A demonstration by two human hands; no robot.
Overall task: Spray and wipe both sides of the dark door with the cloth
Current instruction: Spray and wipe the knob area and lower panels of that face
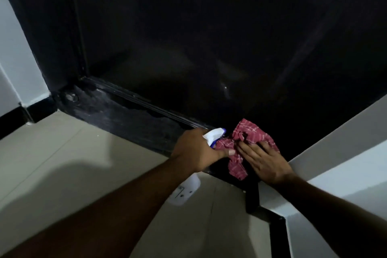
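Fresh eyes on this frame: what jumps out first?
The red checked cloth stands out, pressed low on the dark door by the right hand with fingers flat. Just left of it, the left hand grips a white spray bottle, nozzle toward the door, body hanging below the wrist. Pale floor tiles and a white wall frame the black door.

Beige tiled floor beneath me; white wall with black skirting at my left, second wall at my right.

Pale tiled floor, white wall at left, black skirting below, perhaps a round metal stud on dark threshold
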